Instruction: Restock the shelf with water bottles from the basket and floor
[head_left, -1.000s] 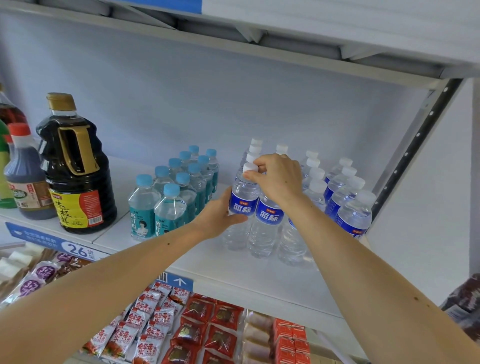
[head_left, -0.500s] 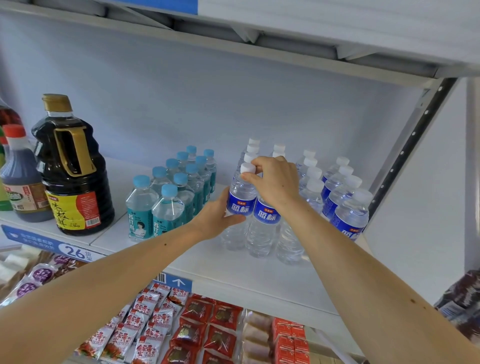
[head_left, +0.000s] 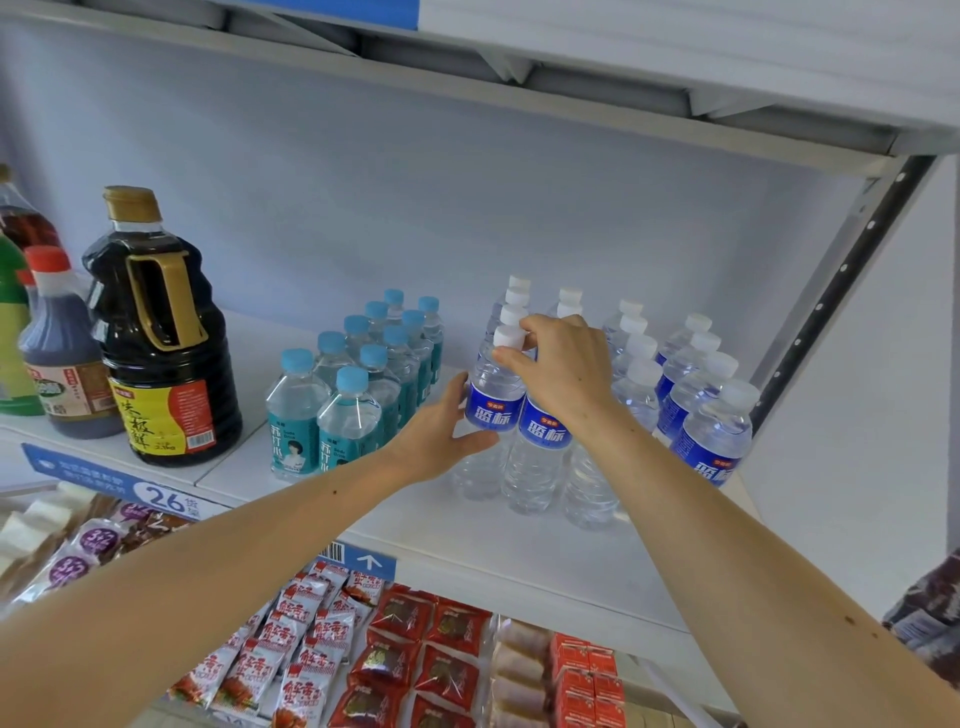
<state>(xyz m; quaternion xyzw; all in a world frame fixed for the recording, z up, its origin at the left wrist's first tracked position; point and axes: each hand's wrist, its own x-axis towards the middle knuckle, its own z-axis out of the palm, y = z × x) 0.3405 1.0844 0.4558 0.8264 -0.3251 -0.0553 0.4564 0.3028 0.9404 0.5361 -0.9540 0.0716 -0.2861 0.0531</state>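
Observation:
Clear water bottles with white caps and blue labels stand in rows on the white shelf (head_left: 467, 540). My left hand (head_left: 441, 436) wraps the left side of the front-left water bottle (head_left: 491, 410), thumb in front and fingers behind. My right hand (head_left: 566, 369) comes down from above and pinches that bottle's white cap, while its palm covers the top of the neighbouring bottle (head_left: 545, 431). More of the same bottles (head_left: 711, 431) fill the rows to the right. No basket or floor is in view.
Small teal-labelled bottles with blue caps (head_left: 348, 415) stand just left of my left hand. A big dark soy sauce jug (head_left: 166, 364) and other sauce bottles are further left. A slanted shelf post (head_left: 831, 291) borders the right. Snack packets (head_left: 415, 654) lie on the shelf below.
Both hands stay on the same front-left bottle, almost unmoved. My view has shifted a little.

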